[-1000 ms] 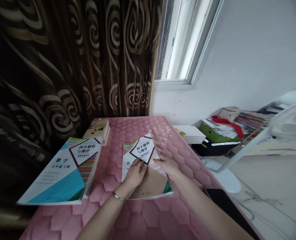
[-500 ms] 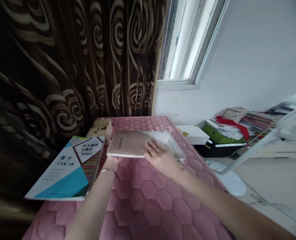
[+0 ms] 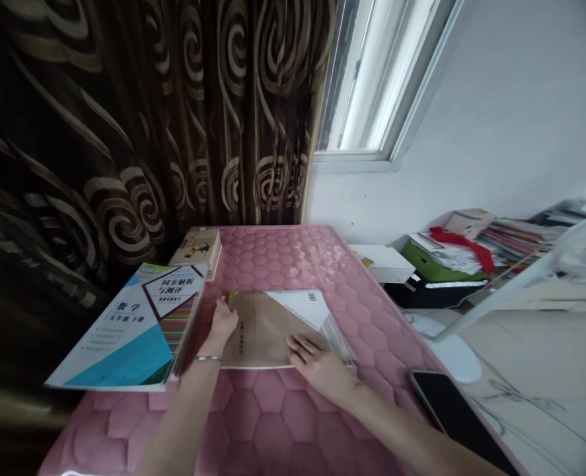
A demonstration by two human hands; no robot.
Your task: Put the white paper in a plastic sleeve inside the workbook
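Observation:
A brown-covered book (image 3: 267, 324) lies flat on the pink quilted surface. To its right, a white cover with a barcode (image 3: 311, 297) shows, its edge striped in colours. My left hand (image 3: 223, 322), a bangle at its wrist, is closed at the book's left edge, thumb toward the cover. My right hand (image 3: 317, 367) rests on the cover's lower right part, fingers stretched out and close together. Left of my left hand lies a stack topped by a white and blue mathematics workbook (image 3: 129, 330). Behind that sits a smaller stack of tan books (image 3: 196, 250).
A black phone (image 3: 458, 413) lies at the right edge of the pink surface (image 3: 277, 436). Beyond that edge are a white box (image 3: 384, 263), a green bin of papers (image 3: 421, 261) and a white fan (image 3: 511, 277). A dark patterned curtain (image 3: 223, 119) hangs at the left and back.
The brown book has come down and toward me, from a tilted, raised position to flat on the surface. Both hands moved with it. The phone has come into view.

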